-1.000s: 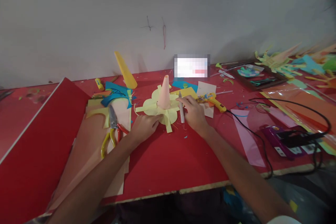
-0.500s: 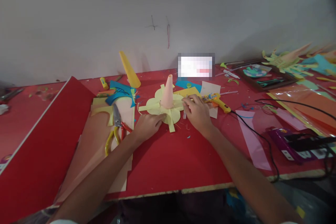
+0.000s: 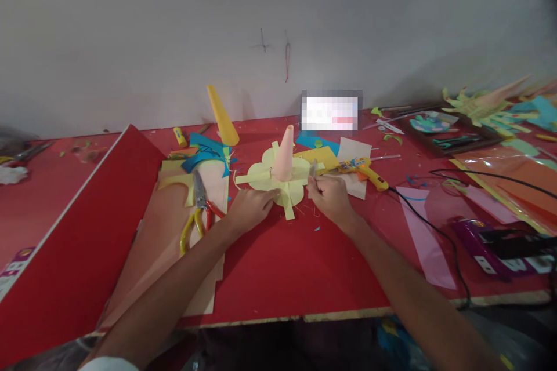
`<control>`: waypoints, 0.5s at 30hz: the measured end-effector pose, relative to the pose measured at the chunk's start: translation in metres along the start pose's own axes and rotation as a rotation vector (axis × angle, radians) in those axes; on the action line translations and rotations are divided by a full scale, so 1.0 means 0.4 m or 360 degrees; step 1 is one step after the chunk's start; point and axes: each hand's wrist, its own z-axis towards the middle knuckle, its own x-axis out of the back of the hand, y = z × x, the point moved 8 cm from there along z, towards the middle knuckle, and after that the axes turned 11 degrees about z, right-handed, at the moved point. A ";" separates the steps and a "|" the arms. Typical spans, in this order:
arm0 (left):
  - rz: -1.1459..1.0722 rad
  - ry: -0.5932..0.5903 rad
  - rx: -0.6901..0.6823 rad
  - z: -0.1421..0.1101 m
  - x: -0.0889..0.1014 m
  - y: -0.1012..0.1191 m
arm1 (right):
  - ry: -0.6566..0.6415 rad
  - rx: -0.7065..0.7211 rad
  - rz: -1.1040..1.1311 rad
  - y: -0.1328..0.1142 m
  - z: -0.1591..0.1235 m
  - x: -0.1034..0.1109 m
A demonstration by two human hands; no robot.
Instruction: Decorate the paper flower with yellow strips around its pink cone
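L hand [image 3: 251, 210] is resting at the near L edge of the yellow paper flower [image 3: 256, 179], fingers curling; can't tell if they're pinching it. R hand [image 3: 333, 200] is gripping a slim tool [image 3: 314, 168] w/ closed fingers, just beside the flower's R side. Flower is lying flat mid-counter [image 3: 296, 272], w/ a pale pink cone [image 3: 285, 156] standing upright at its ctr. Back R, a dark tray [image 3: 472, 148] is holding a teal disc [image 3: 429, 123] & green tool [image 3: 456, 142]; nearer, a clear sleeve [image 3: 483, 177] is containing orange sheets [image 3: 522, 191]. Yellow glue gun [image 3: 374, 177] is lying R of the R hand.
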 end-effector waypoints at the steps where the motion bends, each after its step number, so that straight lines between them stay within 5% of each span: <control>1: -0.0009 0.0008 0.0000 -0.002 -0.002 0.000 | -0.0001 -0.0022 0.0034 0.002 0.001 0.002; 5: -0.0181 0.0173 0.0032 -0.006 0.010 -0.013 | 0.0069 -0.0094 0.0182 0.015 0.010 0.023; 10: -0.0732 0.0846 0.0266 0.044 0.102 -0.079 | 0.0393 -0.0169 0.0438 0.037 0.005 0.081; 15: -0.1050 0.0692 0.0237 0.164 0.090 -0.050 | 0.0351 -0.0047 0.0460 -0.001 -0.005 0.084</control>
